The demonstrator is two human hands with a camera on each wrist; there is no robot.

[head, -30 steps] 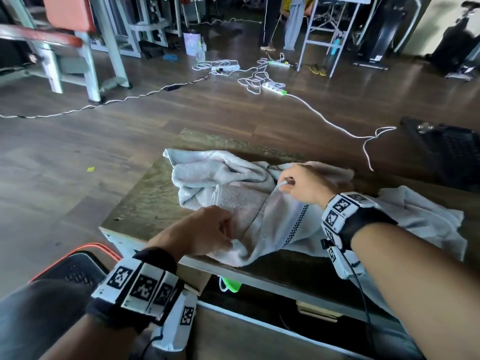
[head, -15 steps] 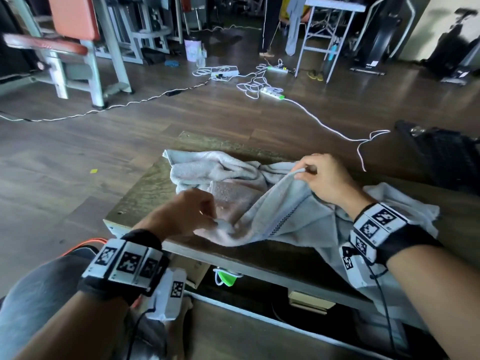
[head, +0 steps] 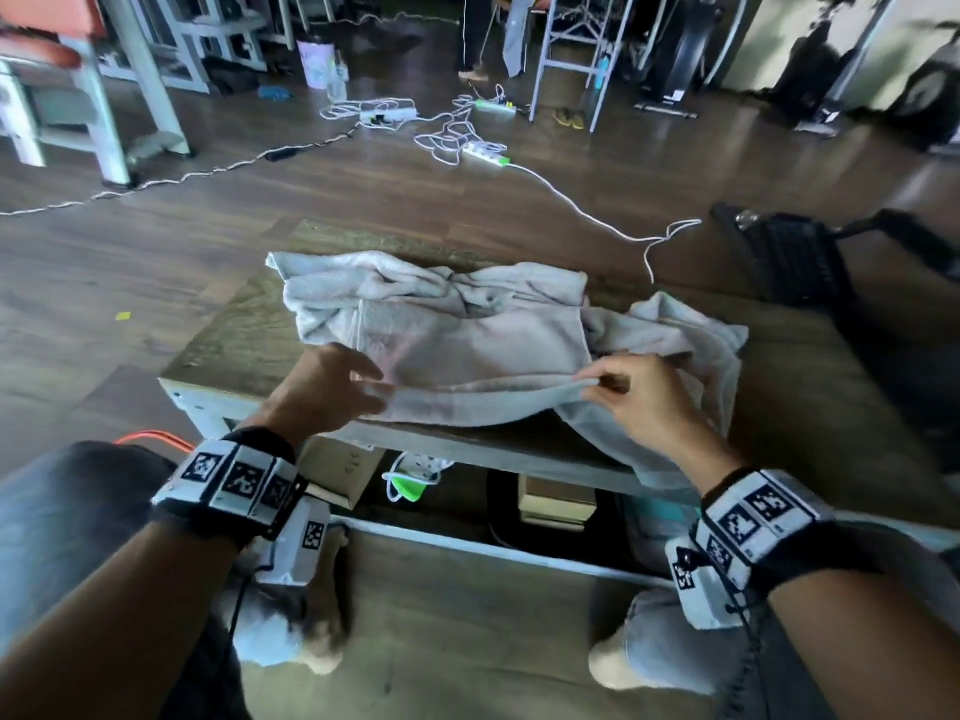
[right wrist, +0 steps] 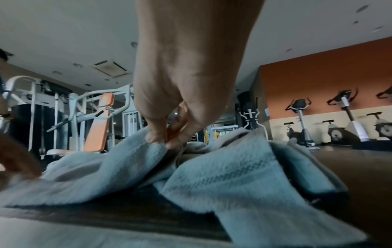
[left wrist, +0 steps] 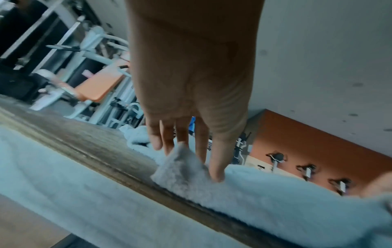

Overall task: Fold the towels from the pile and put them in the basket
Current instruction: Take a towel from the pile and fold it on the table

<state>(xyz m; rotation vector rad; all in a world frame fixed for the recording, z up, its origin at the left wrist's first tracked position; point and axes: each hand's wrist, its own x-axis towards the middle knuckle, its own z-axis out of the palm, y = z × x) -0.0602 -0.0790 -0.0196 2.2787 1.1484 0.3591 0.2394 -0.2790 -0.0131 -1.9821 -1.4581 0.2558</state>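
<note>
A pale grey towel (head: 467, 345) lies spread on the low wooden table (head: 234, 345), its far part still bunched. My left hand (head: 379, 392) pinches its near left corner (left wrist: 180, 166) between thumb and fingers at the table's front edge. My right hand (head: 597, 381) pinches the same near edge (right wrist: 148, 151) further right, lifting it slightly. A second crumpled towel (head: 691, 330) lies to the right and hangs over the front edge. Only the basket's orange rim (head: 150, 437) shows, on the floor at lower left behind my left knee.
Cardboard boxes (head: 556, 501) and a green-and-white object (head: 410, 485) sit under the table. A black crate (head: 795, 257) stands to the right. White cables and power strips (head: 457, 142) trail over the floor beyond, with gym machines behind them.
My right hand has drawn the towel's edge from the far middle back to the near edge, and the towel now lies flatter. My left hand has kept hold of the near left corner.
</note>
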